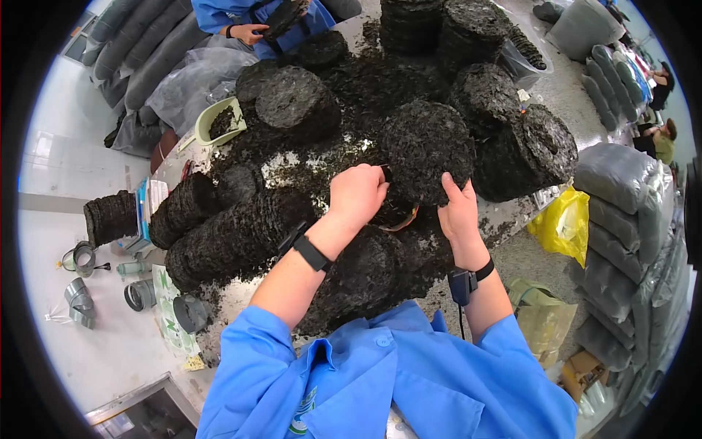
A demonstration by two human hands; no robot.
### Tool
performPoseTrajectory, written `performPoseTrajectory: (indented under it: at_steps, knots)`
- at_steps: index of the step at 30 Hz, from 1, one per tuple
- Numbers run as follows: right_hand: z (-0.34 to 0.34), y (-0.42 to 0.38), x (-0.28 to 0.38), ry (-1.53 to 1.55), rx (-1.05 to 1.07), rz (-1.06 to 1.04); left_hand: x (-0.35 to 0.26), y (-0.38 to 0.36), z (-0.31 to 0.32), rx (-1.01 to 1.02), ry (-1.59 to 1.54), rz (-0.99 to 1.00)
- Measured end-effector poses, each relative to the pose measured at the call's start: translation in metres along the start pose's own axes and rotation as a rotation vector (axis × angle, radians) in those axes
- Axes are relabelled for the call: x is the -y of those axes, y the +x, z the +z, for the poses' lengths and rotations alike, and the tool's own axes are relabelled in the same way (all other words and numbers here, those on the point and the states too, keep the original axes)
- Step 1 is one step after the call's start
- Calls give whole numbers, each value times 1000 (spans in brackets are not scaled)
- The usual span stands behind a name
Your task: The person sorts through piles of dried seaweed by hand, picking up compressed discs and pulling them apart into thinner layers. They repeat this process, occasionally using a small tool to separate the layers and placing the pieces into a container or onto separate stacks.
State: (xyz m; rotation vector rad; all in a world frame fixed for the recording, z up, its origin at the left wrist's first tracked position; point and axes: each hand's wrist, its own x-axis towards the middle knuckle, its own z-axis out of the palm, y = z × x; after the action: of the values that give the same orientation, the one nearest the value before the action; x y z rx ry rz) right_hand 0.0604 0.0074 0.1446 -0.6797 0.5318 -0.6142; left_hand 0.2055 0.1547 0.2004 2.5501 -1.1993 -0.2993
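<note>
Head view: bare right hand (459, 208) pinches round, blackish, flaky disc (428, 150)

Bare left hand (357, 192) curls beside its edge, pinch unclear. Farther out, cylindrical black flaky stacks (241, 234) look formed; loose dark flakes (314, 167) litter the pale table (238, 298), so work seems partway

Work table (235, 294): pale top, only visible in patches. Grey speckled floor (542, 256) on the right, light wall (630, 16) behind at upper right. Left side is a pale, glossy surface (66, 172) with a grey band (floor/wall split unclear, fisheye bends everything). Metal-edged frame (126, 401) at lower left. Lighting bright, source out of view.
</note>
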Motion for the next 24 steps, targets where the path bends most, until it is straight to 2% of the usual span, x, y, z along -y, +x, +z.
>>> performPoseTrajectory:
  at_steps: [1,3,5,6,7,8,9,10,11,13,14,15,17,18,20,24]
  knots:
    - [-3,1,-2,-1,22,-4,-8,0,-4,1,-3,3]
    - [-6,-3,-3,-5,41,0,-20,-2,-4,-230,-433,48]
    - [2,-6,-7,-601,124,-248,-19,2,-1,-290,-438,19]
    - [22,-12,-1,-790,177,-443,-16,3,-3,-163,-292,-80]
    - [25,-4,-5,-851,335,-598,-12,3,-4,-35,-145,-178]
    - [18,5,-12,-1120,447,-658,-6,3,-7,141,71,-211]
    - [7,12,-20,-1392,560,-714,3,-2,-3,142,74,-214]
    - [8,10,-23,-1293,546,-618,14,-6,4,181,71,-196]
    - [9,9,-22,-1294,548,-620,24,-9,10,216,66,-178]
    - [26,-4,-9,-948,315,-480,27,-16,6,205,60,-182]
    - [24,-7,-7,-869,184,-372,25,-18,2,110,-61,-139]
    - [8,-2,-17,-581,168,-225,22,-17,-6,5,-180,-90]
    - [3,0,-17,-222,137,-104,11,-19,-16,-39,-279,-28]
    - [6,-3,-14,-226,137,-107,3,-21,-22,-103,-449,5]
    - [13,-12,-6,48,111,84,-9,-23,-22,-227,-684,99]
    - [13,-19,-6,91,92,154,-16,-18,-8,-356,-717,131]
